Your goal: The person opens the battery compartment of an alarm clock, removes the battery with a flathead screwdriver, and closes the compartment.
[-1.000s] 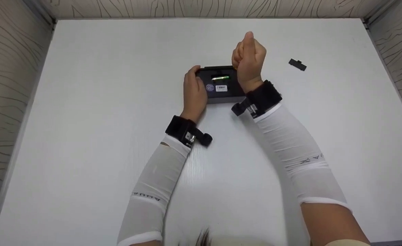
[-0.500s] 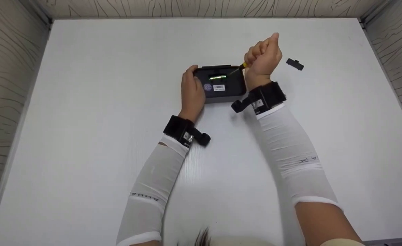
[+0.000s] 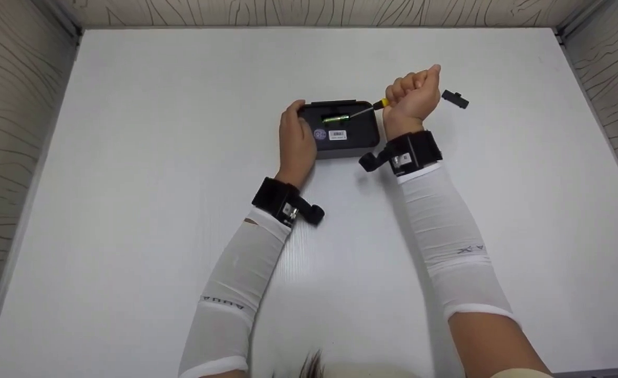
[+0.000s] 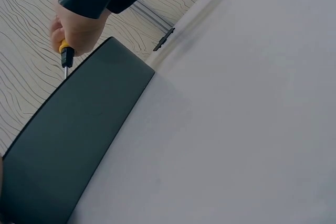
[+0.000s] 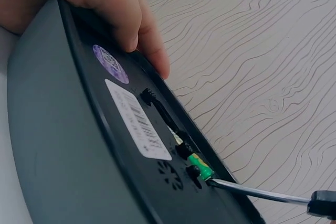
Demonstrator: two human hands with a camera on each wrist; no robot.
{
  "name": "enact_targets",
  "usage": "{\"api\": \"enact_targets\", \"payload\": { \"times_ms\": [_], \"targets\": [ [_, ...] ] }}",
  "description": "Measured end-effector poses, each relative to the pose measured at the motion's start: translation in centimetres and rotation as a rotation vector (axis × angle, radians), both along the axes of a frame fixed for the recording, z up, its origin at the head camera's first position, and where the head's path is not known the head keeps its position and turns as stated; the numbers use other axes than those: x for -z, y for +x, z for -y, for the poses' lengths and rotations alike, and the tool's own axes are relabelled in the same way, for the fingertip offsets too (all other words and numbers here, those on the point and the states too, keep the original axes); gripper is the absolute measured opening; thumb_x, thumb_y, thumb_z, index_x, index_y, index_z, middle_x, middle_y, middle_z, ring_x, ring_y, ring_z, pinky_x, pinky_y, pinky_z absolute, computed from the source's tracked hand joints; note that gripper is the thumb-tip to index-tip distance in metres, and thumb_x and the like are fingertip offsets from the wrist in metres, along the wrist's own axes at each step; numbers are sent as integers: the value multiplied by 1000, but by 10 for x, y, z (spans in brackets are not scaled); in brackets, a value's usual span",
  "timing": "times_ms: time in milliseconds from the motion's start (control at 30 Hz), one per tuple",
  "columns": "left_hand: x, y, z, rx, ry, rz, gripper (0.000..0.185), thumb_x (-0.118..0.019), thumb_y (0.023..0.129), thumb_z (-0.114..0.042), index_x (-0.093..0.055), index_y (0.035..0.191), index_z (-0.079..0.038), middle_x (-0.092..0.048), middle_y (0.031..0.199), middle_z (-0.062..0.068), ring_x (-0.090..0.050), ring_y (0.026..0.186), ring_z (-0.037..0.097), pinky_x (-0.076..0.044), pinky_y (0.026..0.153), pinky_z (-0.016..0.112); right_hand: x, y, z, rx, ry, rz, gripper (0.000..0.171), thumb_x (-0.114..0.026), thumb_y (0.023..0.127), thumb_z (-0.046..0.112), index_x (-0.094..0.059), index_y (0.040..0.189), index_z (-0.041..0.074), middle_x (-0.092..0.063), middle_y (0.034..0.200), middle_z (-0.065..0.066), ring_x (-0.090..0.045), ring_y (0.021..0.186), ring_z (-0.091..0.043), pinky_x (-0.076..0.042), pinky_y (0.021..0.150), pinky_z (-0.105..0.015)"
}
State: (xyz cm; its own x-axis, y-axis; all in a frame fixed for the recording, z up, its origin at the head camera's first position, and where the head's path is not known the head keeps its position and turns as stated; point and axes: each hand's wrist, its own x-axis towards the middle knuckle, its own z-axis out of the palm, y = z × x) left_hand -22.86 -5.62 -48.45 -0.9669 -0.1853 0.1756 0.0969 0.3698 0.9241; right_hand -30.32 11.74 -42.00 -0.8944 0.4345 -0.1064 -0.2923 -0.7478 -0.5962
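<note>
A black box-shaped device (image 3: 361, 139) lies on the table with its labelled face up and a battery slot uncovered. My left hand (image 3: 296, 144) grips its left side, fingers curled over the far edge. A green battery (image 3: 336, 119) sits in the slot. My right hand (image 3: 413, 97) holds a screwdriver (image 3: 378, 104) by its yellow and black handle, the fist right of the device. In the right wrist view, the metal shaft (image 5: 262, 191) slants in and its tip is right at the end of the battery (image 5: 200, 166). The left wrist view shows the device's plain side wall (image 4: 89, 124).
A small black battery cover (image 3: 455, 99) lies on the white table (image 3: 130, 157), just right of my right hand. Wood-grain panels (image 3: 309, 13) border the table at the back and both sides. A barcode sticker (image 5: 137, 121) and a round purple sticker (image 5: 110, 64) mark the device.
My right hand has moved right and slightly nearer, away from over the device's corner, bringing the screwdriver into view with its tip at the battery's right end. My left hand stays almost still.
</note>
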Motion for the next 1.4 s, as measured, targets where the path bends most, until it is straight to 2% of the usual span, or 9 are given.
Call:
{"api": "enact_targets", "payload": {
  "times_ms": [200, 700, 933, 1100, 1267, 1400],
  "targets": [
    [-1, 1, 1, 6, -8, -10, 42, -28, 106, -2, -41, 146, 3, -46, 146, 18, -41, 140, 23, -27, 115, 23, 0, -1, -2, 13, -71, 33, 58, -32, 113, 30, -24, 58, 14, -20, 49, 3, -17, 38, -8, -10, 39, -21],
    [-1, 3, 3, 5, -2, -18, 41, -29, 106, 0, -42, 145, 3, -47, 145, 18, -41, 139, 23, -28, 115, 22, 1, -1, -3, 23, -133, 121, 57, -35, 112, 31, -26, 58, 14, -21, 50, 4, -17, 39, -9, -10, 40, -21],
    [-1, 4, 3, 0, 7, -21, 41, -29, 106, 0, -43, 145, 4, -47, 144, 18, -42, 138, 23, -28, 114, 22, 3, -2, -5, 19, -172, 137, 58, -35, 112, 32, -27, 58, 14, -22, 49, 3, -18, 39, -9, -11, 40, -21],
    [-2, 6, 4, -1, -20, -22, 42, -29, 106, 0, -43, 145, 3, -47, 145, 17, -41, 138, 22, -28, 114, 22, 3, -1, -6, 2, -206, 142, 57, -35, 111, 32, -26, 58, 14, -22, 49, 3, -17, 39, -9, -12, 40, -21],
    [-4, 8, 6, 2, -29, -12, 41, -29, 106, 0, -43, 145, 2, -47, 145, 17, -41, 138, 22, -28, 114, 22, -3, 2, 5, 2, -267, 154, 57, -38, 111, 32, -28, 58, 14, -23, 50, 4, -19, 40, -8, -13, 39, -20],
    [-3, 8, 3, 9, -22, 4, 42, -29, 106, -2, -43, 145, 1, -48, 145, 16, -43, 135, 20, -29, 113, 21, -10, 4, 24, -56, -270, 146, 56, -39, 111, 31, -28, 59, 14, -24, 51, 3, -20, 40, -9, -14, 38, -21]
  ]
}}
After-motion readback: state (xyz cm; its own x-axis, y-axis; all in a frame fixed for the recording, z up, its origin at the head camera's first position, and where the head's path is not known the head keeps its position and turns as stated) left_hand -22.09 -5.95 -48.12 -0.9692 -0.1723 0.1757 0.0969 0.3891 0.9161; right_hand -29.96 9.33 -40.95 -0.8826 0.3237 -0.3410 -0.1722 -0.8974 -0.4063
